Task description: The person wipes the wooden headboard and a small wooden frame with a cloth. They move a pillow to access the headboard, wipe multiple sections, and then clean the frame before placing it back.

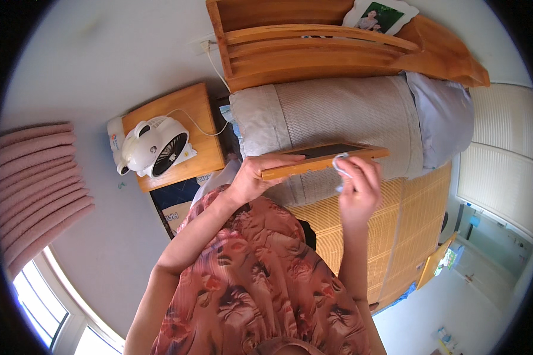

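My left hand (254,179) grips one end of a flat wooden frame (322,159) with a dark inner panel, held up in front of my body and seen nearly edge-on. Near the other end of the frame, my right hand (360,188) pinches a small white cloth or tissue (340,165) against or just over the frame's edge; contact cannot be told. Beyond the frame lies a grey woven pillow (346,113) on the bed.
A bamboo mat (373,230) covers the bed. Behind the pillows rises a wooden headboard (311,77) holding a white picture frame (354,15). Left of the bed, a white fan (153,146) with a cord stands on a wooden nightstand (200,106). Pink curtains (40,177) hang at far left.
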### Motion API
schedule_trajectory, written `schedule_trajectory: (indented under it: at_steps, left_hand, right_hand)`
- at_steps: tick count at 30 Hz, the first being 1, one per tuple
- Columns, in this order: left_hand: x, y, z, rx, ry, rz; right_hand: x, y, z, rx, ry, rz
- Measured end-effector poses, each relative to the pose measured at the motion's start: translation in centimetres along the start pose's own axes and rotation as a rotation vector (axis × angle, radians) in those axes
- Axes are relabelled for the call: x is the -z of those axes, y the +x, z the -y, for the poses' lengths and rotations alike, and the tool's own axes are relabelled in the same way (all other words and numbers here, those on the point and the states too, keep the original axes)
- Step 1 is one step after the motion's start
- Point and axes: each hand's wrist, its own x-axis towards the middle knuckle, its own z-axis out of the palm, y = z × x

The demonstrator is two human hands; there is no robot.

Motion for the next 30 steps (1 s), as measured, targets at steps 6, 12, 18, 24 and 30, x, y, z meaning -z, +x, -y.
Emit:
schedule_trajectory:
  at_steps: [6, 12, 18, 24, 30]
  left_hand:
    - [-0.1, -0.2, -0.2, 0.006, 0.053, -0.008]
    - [0.6, -0.6, -0.5, 0.064, 0.035, 0.014]
    - [0.3, 0.0, -2.2, 0.125, 0.085, 0.073]
    - [-0.2, 2.0, -5.9, -0.048, 0.554, 0.147]
    - [-2.2, 2.9, -6.2, 0.069, 0.817, 0.211]
  right_hand:
    - [-3.7, -1.0, 5.5, 0.174, 0.249, 0.178]
    - [1.4, 1.0, -2.1, -0.062, -0.026, -0.045]
    - [1.9, 1.4, -3.2, -0.149, -0.033, -0.215]
    - [2.2, 0.9, -3.5, -0.218, -0.011, -0.254]
    - [-1.3, -1.3, -0.5, -0.025, 0.060, -0.179]
